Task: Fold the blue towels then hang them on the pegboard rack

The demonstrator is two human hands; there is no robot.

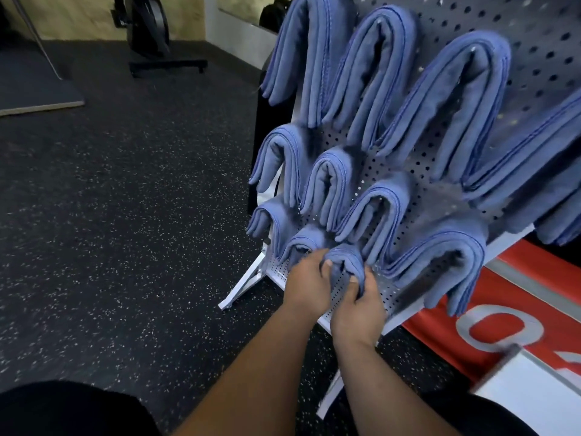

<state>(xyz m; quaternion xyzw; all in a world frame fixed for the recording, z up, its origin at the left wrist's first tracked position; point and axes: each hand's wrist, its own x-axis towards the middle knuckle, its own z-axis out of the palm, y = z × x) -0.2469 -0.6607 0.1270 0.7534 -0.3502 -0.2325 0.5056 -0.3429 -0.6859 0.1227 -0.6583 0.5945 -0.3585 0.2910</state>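
A white pegboard rack leans back on the right, hung with several folded blue towels draped over its pegs. On the bottom row, a small folded blue towel hangs over a peg. My left hand pinches its left flap with the thumb on the cloth. My right hand grips its right flap from below, fingers curled round the hem. Both forearms reach in from the bottom of the view.
Dark speckled rubber floor spreads to the left. The rack's white foot juts out at floor level. A red and grey banner lies to the right, with a white box edge beside it. Black exercise equipment stands at the back.
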